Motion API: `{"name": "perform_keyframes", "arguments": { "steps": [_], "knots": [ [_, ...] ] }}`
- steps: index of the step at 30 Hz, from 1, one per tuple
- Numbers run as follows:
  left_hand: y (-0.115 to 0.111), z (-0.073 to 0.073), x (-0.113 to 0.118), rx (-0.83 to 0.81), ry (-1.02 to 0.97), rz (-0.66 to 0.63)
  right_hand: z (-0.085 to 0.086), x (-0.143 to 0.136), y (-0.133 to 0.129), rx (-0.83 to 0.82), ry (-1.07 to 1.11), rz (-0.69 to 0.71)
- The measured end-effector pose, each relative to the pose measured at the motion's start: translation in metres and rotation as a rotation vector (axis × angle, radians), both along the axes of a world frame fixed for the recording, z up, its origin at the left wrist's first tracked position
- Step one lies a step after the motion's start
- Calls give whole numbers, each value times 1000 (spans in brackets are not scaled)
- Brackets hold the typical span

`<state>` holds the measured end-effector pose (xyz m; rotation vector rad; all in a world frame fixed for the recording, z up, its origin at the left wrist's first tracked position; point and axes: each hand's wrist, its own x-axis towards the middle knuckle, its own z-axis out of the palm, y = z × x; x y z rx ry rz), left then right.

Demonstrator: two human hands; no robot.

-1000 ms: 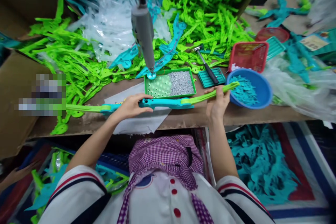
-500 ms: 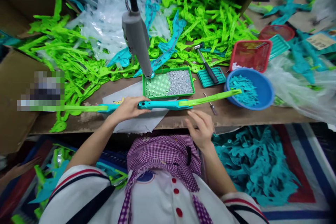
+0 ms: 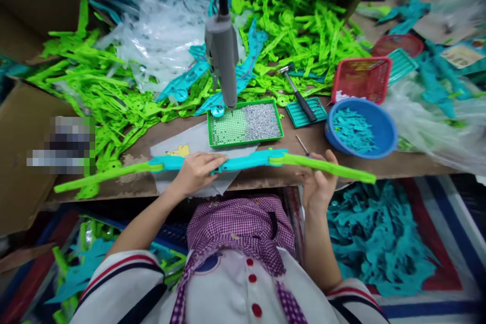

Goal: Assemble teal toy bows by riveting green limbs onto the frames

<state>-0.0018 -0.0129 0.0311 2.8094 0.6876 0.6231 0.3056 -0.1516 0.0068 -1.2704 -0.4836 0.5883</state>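
Observation:
A long jointed plastic piece, turquoise in the middle with a green arm at each end, stretches over the table's front edge. My left hand is closed around its turquoise middle section. My right hand is at the right green arm, fingers apart and bent, with the arm crossing in front of some of them. How firmly they touch it is unclear. Beyond the piece hangs a grey electric screwdriver, its tip over a green tray of small metal screws.
Behind lie heaps of green plastic parts and clear plastic bags. To the right are a hammer, a thin screwdriver, a blue bowl of small turquoise parts and a red basket. Turquoise parts fill a space below.
The right green arm has swung down toward me, and my right hand has moved right to it. The left green arm also angles lower. The hanging screwdriver has swung right.

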Motion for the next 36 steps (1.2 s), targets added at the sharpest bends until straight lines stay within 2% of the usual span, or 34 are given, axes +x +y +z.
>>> {"name": "perform_keyframes", "arguments": {
  "steps": [3,5,8,9,10,12,14,15,16,19,22,24,27,30,33,36],
  "knots": [
    [-16,-15,3,118,31,-39,-6,-5,-6,-22,152,-86],
    [-27,-22,1,92,126,2,-16,-6,-14,-71,286,-94],
    [-37,-23,-8,-15,311,100,-25,-5,-31,-184,443,-78],
    [-38,-22,-11,-45,361,120,-24,-4,-40,-265,473,-3],
    [-38,-21,-15,-72,402,132,-21,-3,-49,-374,487,133],
    [-34,-20,-20,-115,459,137,-7,-1,-68,-617,427,529],
    [-26,-20,-22,-143,500,109,12,4,-80,-758,253,865],
    [-22,-21,-21,-151,514,84,22,8,-80,-758,138,922],
    [-18,-21,-20,-159,523,49,30,13,-75,-722,23,895],
    [-7,-22,-15,-183,527,-90,44,31,-32,-582,-340,573],
    [-2,-22,-10,-195,530,-197,49,52,37,-612,-842,456],
    [-1,-24,-8,-196,532,-230,52,65,87,-641,-1078,373],
    [-2,-27,-5,-184,528,-235,52,80,158,-766,-1243,278],
    [-6,-30,-3,-161,527,-209,39,91,212,-1024,-1314,317],
    [-9,-30,-2,-168,525,-212,26,97,240,-1130,-1333,364],
    [-9,-28,-1,-181,527,-209,28,103,251,-1104,-1344,335]
  ]
}}
